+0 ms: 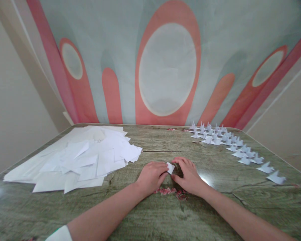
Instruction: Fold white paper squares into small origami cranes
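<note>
At the middle of the table, my left hand (153, 175) pinches a small folded piece of white paper (170, 168), whose pointed right part sticks out past the fingertips. My right hand (188, 175) is on the other side of it, with thumb and forefinger spread apart. Those two fingertips come up to the upper and lower corners of the paper; whether they press on it I cannot tell. The left part of the paper is hidden under my left fingers.
A wide, loose pile of white paper sheets (87, 157) covers the table's left side. Several folded white paper cranes (243, 154) stand in rows along the right side. The wood-patterned table (160, 140) reaches a painted backdrop (127, 40) at its far edge.
</note>
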`<state>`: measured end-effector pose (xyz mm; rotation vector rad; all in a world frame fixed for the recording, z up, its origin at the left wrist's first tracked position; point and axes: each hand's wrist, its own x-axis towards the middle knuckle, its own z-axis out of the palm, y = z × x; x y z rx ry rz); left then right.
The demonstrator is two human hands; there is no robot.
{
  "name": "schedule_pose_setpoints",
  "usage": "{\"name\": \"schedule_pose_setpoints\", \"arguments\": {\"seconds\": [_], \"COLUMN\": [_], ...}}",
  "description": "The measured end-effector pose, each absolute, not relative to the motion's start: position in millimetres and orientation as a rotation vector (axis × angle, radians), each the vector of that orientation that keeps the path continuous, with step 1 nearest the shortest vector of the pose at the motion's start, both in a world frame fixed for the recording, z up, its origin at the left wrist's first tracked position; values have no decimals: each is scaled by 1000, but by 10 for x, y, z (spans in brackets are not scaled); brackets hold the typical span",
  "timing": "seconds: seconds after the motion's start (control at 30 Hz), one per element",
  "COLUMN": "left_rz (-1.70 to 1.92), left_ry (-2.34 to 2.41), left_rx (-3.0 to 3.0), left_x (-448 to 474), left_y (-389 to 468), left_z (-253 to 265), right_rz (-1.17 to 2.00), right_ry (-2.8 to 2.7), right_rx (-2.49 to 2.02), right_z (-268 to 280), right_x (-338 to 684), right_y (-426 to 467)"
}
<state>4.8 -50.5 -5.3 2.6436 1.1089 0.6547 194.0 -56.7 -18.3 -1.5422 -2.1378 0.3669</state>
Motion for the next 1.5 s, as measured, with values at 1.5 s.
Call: {"name": "schedule_pose_setpoints", "arguments": {"seconds": [1.5], "left_rz": [690], "left_ry": [1189], "left_rx": [2696], "left_x": [170], "left_y": [-507], "left_z": [-12], "right_rz": [306], "right_ry": [-2014], "right_rx": [-1560], "right_z": [-171], "right_x": [1871], "right_y": [-554]}}
